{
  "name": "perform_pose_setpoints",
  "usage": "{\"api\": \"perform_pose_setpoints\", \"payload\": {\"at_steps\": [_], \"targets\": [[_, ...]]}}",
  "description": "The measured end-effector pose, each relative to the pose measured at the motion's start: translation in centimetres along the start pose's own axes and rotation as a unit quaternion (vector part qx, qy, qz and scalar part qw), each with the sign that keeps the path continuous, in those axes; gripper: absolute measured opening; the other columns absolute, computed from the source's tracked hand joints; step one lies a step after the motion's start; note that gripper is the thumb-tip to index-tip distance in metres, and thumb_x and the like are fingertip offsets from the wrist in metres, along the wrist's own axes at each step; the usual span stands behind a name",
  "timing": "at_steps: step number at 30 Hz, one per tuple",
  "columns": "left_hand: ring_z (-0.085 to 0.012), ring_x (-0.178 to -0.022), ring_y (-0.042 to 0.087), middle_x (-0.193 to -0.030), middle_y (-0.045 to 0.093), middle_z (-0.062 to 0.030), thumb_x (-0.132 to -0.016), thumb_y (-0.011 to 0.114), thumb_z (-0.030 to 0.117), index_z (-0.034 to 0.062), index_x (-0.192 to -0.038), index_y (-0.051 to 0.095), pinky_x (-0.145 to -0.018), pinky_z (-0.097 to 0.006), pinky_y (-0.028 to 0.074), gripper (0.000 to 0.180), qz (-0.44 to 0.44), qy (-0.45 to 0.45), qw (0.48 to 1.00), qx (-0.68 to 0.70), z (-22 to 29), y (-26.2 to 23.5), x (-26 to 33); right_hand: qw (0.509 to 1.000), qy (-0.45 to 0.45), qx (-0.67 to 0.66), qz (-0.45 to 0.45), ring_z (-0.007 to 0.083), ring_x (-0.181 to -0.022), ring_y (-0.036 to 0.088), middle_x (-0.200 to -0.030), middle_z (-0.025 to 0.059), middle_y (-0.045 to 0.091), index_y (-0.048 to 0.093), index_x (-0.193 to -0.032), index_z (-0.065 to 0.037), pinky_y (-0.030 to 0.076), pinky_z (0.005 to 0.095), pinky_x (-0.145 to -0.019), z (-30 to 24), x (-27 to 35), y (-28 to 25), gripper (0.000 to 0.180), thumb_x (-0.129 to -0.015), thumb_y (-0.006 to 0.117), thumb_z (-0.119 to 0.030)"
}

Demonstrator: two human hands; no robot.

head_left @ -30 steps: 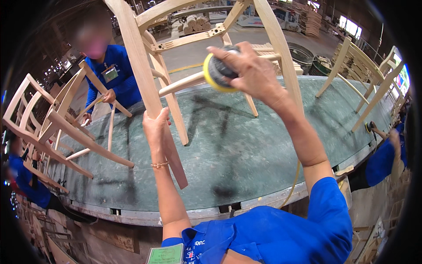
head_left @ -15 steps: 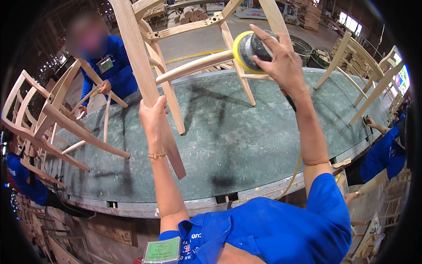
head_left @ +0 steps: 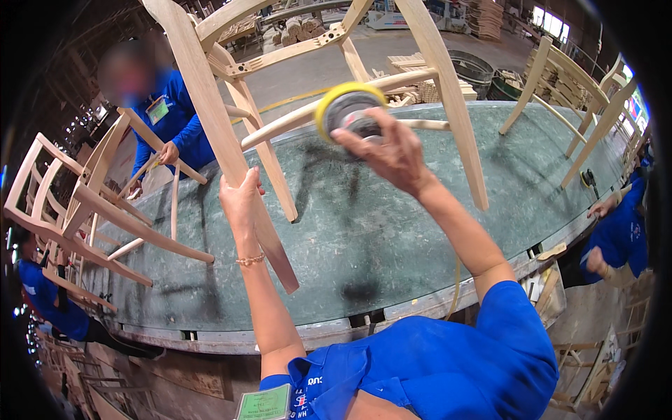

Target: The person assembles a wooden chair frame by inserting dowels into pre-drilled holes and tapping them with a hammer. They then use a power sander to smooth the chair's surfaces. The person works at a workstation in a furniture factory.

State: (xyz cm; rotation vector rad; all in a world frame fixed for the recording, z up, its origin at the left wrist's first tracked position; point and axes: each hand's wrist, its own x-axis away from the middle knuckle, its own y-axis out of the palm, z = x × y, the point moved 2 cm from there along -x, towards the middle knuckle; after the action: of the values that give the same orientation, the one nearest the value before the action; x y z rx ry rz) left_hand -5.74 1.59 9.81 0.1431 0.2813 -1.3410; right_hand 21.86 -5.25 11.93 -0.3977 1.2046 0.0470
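Observation:
An unfinished wooden chair frame stands tilted before me on the green-topped table. My left hand (head_left: 240,201) is wrapped round its near left leg (head_left: 204,105), low down. In my right hand (head_left: 397,152) is a round orbital sander (head_left: 350,117) with a yellow pad and a dark body. The sander is at the middle of the chair's stretcher (head_left: 278,126), between the two nearer legs, and covers part of it. Whether the pad touches the wood I cannot tell. The near right leg (head_left: 453,115) rises to the right of my hand.
The table (head_left: 392,245) bears more chair frames: one at left (head_left: 143,215), one at right (head_left: 535,77). A person in blue (head_left: 183,105) holds the left one. Another person (head_left: 621,227) stands at right near a second sander (head_left: 586,178). A hose (head_left: 456,280) hangs over the near edge.
My right hand has brought the sander leftward along the stretcher, away from the near right leg. My left hand keeps its hold. The person at right has let go of the other sander.

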Motion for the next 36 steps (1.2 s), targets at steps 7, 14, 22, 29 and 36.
{"api": "perform_pose_setpoints", "payload": {"at_steps": [7,14,22,29,36], "targets": [[-0.0099,-0.054,0.058,-0.071,0.06,-0.0045,-0.079,0.072,0.02,-0.0015,-0.101,0.055,-0.049,-0.023,0.049,0.035,0.017,-0.007,1.0,-0.008,-0.2,-0.3,0.1,0.973,0.228,-0.011,-0.016,0.0244,-0.1,0.061,-0.123,0.0069,0.047,0.047,-0.135,-0.041,0.059,0.0312,-0.071,3.6,-0.7,-5.1,0.094,-0.057,0.086,-0.007],[-0.0104,-0.055,0.058,-0.071,0.06,-0.005,-0.079,0.073,0.02,-0.0019,-0.101,0.055,-0.049,-0.024,0.049,0.035,0.018,-0.005,1.0,-0.011,-0.2,-0.2,0.6,0.981,0.144,-0.059,-0.112,0.0214,-0.09,0.063,-0.116,0.0075,0.047,0.047,-0.134,-0.043,0.061,0.0301,-0.071,-0.3,-3.4,-3.1,0.081,-0.066,0.081,-0.012],[-0.0099,-0.055,0.058,-0.07,0.06,-0.0051,-0.079,0.072,0.02,-0.0015,-0.099,0.054,-0.049,-0.024,0.048,0.034,0.011,-0.011,1.0,-0.021,-0.1,-0.4,0.8,0.938,0.154,-0.191,-0.246,0.033,-0.088,0.064,-0.115,0.016,0.048,0.041,-0.14,-0.036,0.058,0.0383,-0.066,-5.0,3.8,-1.3,0.082,-0.071,0.074,-0.008],[-0.01,-0.056,0.059,-0.072,0.062,-0.0054,-0.078,0.073,0.02,-0.0006,-0.098,0.055,-0.049,-0.025,0.048,0.034,0.025,-0.01,1.0,-0.002,-0.2,-0.4,2.3,0.768,0.317,-0.23,-0.508,0.04,-0.095,0.061,-0.119,0.0188,0.047,0.034,-0.144,-0.036,0.054,0.0475,-0.077,-10.4,20.0,-2.4,0.092,-0.066,0.077,-0.013],[-0.0098,-0.059,0.062,-0.075,0.066,-0.0071,-0.076,0.075,0.019,0.0006,-0.096,0.057,-0.053,-0.025,0.05,0.033,0.045,-0.019,0.999,-0.003,-0.5,-1.0,3.9,0.718,0.342,-0.183,-0.578,0.039,-0.108,0.055,-0.125,0.0175,0.048,0.04,-0.142,-0.025,0.047,0.0466,-0.09,-12.1,26.3,-3.1,0.082,-0.069,0.076,-0.027]]}}
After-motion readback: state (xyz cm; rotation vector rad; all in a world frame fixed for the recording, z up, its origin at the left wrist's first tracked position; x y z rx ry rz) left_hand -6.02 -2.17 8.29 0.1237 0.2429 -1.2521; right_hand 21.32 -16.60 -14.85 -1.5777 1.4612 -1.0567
